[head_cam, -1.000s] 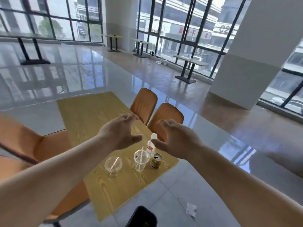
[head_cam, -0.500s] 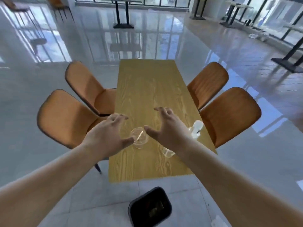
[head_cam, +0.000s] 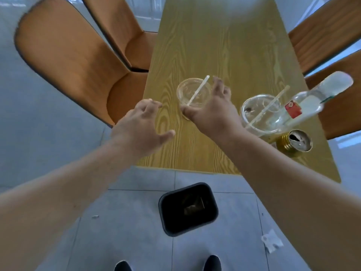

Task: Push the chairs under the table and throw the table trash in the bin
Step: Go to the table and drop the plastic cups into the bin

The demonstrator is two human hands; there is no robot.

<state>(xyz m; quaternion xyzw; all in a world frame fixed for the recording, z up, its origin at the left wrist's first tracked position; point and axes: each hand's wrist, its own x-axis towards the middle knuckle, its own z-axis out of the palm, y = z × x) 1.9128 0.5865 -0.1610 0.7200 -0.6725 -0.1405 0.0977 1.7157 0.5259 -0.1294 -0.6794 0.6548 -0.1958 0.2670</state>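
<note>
1. The table (head_cam: 224,45) runs away from the person, its near end just past the wrists.
2. The left hand (head_cam: 140,124) hovers over the table's near left corner, fingers spread and relaxed, holding nothing.
3. The right hand (head_cam: 211,110) is cupped round the cup (head_cam: 194,92), thumb at its near rim and fingers curled by its far right rim. Whether the grasp has closed on the plastic cannot be told from this angle.
4. The cup is clear, stands on the table near the middle of its width, and has a straw (head_cam: 198,89) leaning in it.
5. To its right stands the big cup (head_cam: 261,114), also clear, with a second straw (head_cam: 267,108) slanting up to the right.
6. The bottle (head_cam: 316,98) shows at the table's right edge, just right of the big cup, red label towards the person.
7. The can (head_cam: 298,142) stands just near of the big cup, its opened top showing.
8. The near left chair (head_cam: 74,61) and far left chair (head_cam: 121,22) sit side by side, seats meeting the table's left edge.
9. The far right chair (head_cam: 324,36) and near right chair (head_cam: 341,118) line the right side, partly cut off by the frame.
10. The bin (head_cam: 187,209), black and open, stands on the floor at the table's near end, between the table and the shoes (head_cam: 213,263).
11. A paper scrap (head_cam: 271,241) lies on the floor right of the bin.
</note>
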